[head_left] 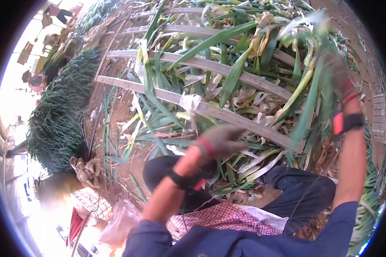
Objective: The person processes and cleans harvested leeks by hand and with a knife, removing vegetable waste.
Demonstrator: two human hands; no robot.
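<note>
My right hand (336, 73), in a dark glove with a red wristband, is raised at the right and smeared by motion. It grips a leek, whose green leaves (311, 105) hang below while a pale blurred end shows above the hand. My left hand (223, 141), gloved in grey, hovers over the near end of the wooden slats (210, 112), its fingers stretched out and nothing in them. Under and between the slats lies a heap of leek leaves and peeled skins (244, 96).
A big pile of green leeks (62, 113) stands at the left. More leeks (364, 214) lie in a row at the lower right. My bent knees (302, 184) and a red checked cloth (214, 216) are close in front. Other people (36, 81) are at the far left.
</note>
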